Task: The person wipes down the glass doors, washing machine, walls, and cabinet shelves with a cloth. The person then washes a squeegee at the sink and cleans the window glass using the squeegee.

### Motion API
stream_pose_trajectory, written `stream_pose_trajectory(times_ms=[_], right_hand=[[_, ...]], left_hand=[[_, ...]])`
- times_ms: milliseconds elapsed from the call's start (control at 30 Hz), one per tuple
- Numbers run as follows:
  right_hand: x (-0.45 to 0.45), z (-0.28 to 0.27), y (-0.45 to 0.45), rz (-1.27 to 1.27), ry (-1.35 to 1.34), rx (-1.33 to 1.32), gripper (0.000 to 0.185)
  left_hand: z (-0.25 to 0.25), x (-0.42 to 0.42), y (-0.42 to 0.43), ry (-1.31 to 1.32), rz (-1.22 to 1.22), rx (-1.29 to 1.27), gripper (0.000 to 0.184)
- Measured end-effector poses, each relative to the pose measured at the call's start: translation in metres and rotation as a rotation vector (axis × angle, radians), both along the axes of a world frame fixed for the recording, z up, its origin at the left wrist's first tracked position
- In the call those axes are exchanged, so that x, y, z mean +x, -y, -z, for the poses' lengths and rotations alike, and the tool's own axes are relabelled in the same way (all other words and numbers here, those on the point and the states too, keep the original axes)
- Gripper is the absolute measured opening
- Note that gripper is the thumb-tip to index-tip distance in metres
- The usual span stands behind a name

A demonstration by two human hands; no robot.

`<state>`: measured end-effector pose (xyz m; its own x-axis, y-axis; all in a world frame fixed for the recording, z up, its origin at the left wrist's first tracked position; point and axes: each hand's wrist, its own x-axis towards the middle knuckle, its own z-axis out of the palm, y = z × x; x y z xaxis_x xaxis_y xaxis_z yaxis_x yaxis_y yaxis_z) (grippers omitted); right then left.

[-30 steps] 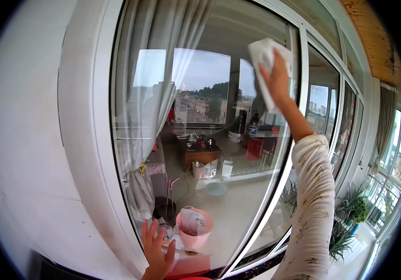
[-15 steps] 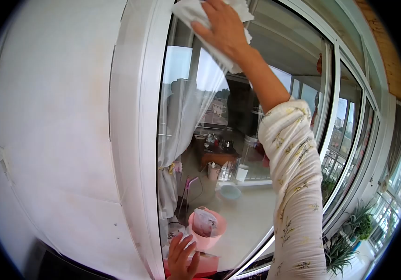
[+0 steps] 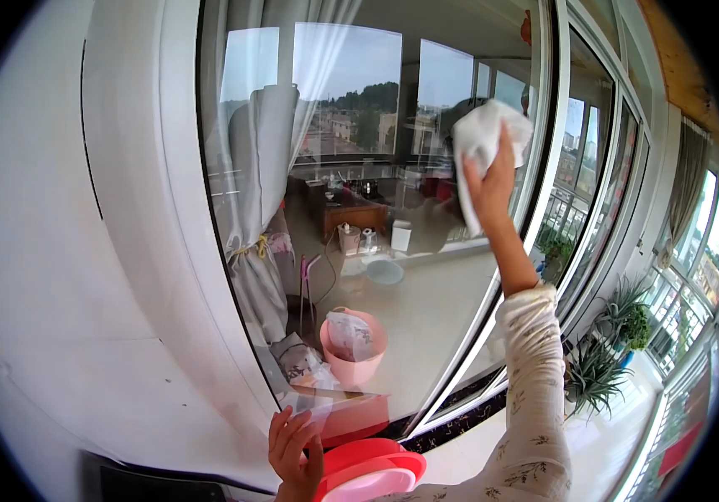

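My right hand (image 3: pixel 494 191) grips a crumpled white cloth (image 3: pixel 483 132) against the glass pane (image 3: pixel 439 314), near its right side. The arm is stretched out, with a patterned sleeve pushed up to the elbow. Low down by the bottom left corner of the pane is my left hand (image 3: pixel 294 443), fingers raised and apart, holding nothing. Whether its fingertips touch the glass or the frame I cannot tell. Just right of that hand stands a red basin (image 3: pixel 415 463) with a pink basin (image 3: pixel 372 485) in it.
A white wall (image 3: pixel 33 251) lies to the left. Through the glass show a curtain (image 3: pixel 257 209), a pink bucket (image 3: pixel 366 368) and a wooden desk (image 3: pixel 351 221). Potted plants (image 3: pixel 595 374) stand on the right. A dark object (image 3: pixel 150 485) sits at the bottom left.
My right hand has moved the cloth from the top of the pane down and to the right. The view has shifted, bringing the red basin further in. The left hand stays low, fingers apart.
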<state>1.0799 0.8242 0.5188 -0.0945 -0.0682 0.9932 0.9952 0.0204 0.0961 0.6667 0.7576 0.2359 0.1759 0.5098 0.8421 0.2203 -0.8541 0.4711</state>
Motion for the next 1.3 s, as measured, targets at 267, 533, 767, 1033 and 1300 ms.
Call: stream_pose_trajectory(times_ms=[267, 533, 767, 1033, 1300], right_hand=[[-0.169, 0.087, -0.047, -0.139, 0.171, -0.258, 0.063], [0.005, 0.298, 0.026, 0.078, 0.421, -0.632, 0.058], [0.032, 0.153, 0.001, -0.205, -0.592, 0.149, 0.062], [-0.045, 0.366, 0.015, -0.053, 0.451, -0.732, 0.056], [0.014, 0.14, 0.002, -0.247, -0.464, 0.05, 0.064]], left_hand=[[-0.002, 0.015, 0.0, 0.057, 0.005, -0.03, 0.025], [0.012, 0.023, 0.01, 0.001, 0.045, -0.012, 0.018], [0.021, 0.043, 0.014, 0.011, 0.107, -0.108, 0.025], [0.019, 0.075, 0.001, 0.018, 0.263, -0.13, 0.024], [0.043, 0.043, 0.0, -0.008, 0.106, -0.187, 0.024]])
